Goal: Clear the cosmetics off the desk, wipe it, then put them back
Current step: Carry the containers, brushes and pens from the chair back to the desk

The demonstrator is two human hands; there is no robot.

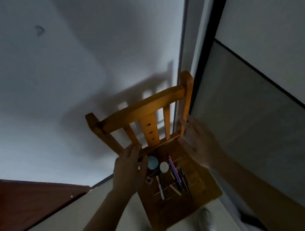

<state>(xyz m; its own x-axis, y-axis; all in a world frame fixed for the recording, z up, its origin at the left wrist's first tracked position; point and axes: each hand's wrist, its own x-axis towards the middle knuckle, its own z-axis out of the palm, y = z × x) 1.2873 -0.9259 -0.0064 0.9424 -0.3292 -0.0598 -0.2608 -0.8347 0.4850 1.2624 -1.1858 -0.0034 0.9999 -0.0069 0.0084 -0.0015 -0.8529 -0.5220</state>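
A small wooden chair (143, 112) stands against the white wall below me. On its seat (173, 210) lie the cosmetics: a pale blue round jar (152, 162), a white round jar (164, 167) and several slim pencils and tubes (176, 178), one of them pink. My left hand (130, 169) reaches to the left foot of the chair back, fingers spread over the lower rail and thumb apart. My right hand (200, 142) is at the right back post, its fingertips curled onto the post. The picture is dim and blurred.
A dark red-brown wooden surface (23, 204) runs along the left. A dark-framed grey panel (263, 99) stands close to the chair's right side. My two feet in pale shoes (207, 223) are on the light floor just in front of the chair.
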